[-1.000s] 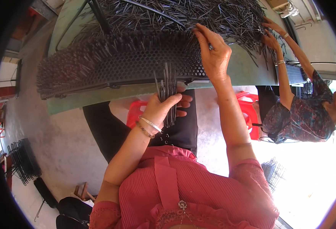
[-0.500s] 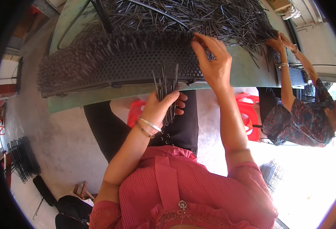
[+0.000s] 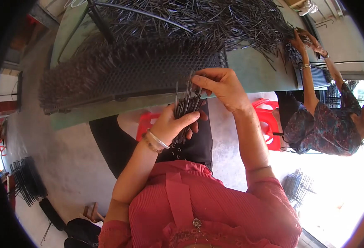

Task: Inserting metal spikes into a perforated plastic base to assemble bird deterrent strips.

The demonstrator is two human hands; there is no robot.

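In front of my body, my left hand (image 3: 170,125) is closed around a bundle of thin dark rods (image 3: 187,106), which stick up above the thumb. The fingers of my right hand (image 3: 226,90) pinch at the upper ends of these rods. How many rods they grip is hard to make out. Just beyond both hands lies a long black perforated board (image 3: 155,68) with rows of holes. Many dark rods (image 3: 76,76) stand upright in its left part and along its far side, while holes at the near right show bare.
A large heap of loose rods (image 3: 235,20) covers the far part of the green table (image 3: 254,76). A dark metal frame (image 3: 101,25) stands at the far left. To the right, another person's hands (image 3: 304,43) handle rods. Red stools (image 3: 267,120) are below the table edge.
My right hand has come back from the board's right end to the bundle in my left hand. The bundle sits slightly lower and farther right. The other person's hands have shifted slightly.
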